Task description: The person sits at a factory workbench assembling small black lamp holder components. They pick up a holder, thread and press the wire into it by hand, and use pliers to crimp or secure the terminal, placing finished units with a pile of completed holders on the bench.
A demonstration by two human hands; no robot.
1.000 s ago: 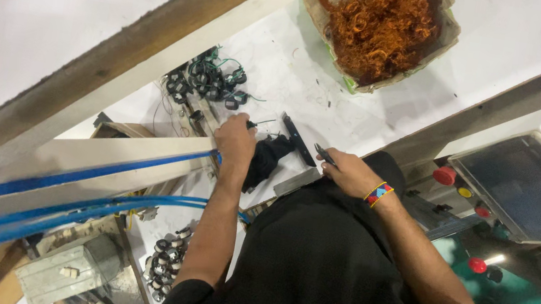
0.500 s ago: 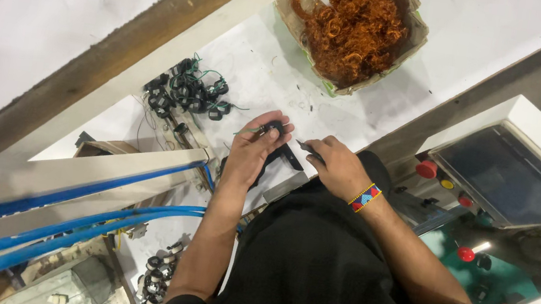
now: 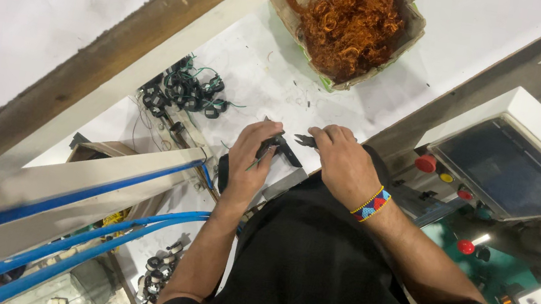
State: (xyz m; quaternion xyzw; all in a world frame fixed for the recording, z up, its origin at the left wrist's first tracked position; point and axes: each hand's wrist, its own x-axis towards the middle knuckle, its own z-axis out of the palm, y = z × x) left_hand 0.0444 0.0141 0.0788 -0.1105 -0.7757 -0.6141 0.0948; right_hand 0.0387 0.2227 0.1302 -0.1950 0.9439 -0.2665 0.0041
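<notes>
Hands meet over the white worktop [image 3: 260, 79], close in front of the person's black shirt. Left hand [image 3: 249, 159] curls its fingers around a small black ring-shaped part [image 3: 270, 146] with a thin green wire trailing from it — the part sits between thumb and fingertips, just above the table edge. Right hand [image 3: 344, 163] is closed around a small dark cutter [image 3: 306, 140]; only its tip shows past the knuckles, pointing at the black part and nearly touching it. Whether the cutter's tips are apart or together I cannot tell.

Beaded wristband [image 3: 370, 203] on the right wrist.

Farther up the worktop, to the left of the hands, lies a heap of similar black rings [image 3: 183, 92] with green leads. At the top of the view a cardboard tray [image 3: 413, 34] holds a tangled mass of copper-coloured wire [image 3: 351, 17].

Right of the hands: a pale control box with a dark screen [image 3: 511, 166] and red and yellow buttons — beside it green machinery. Blue hoses [image 3: 55, 252] run along a pale frame at lower left, and more black rings [image 3: 160, 271] lie under them.
</notes>
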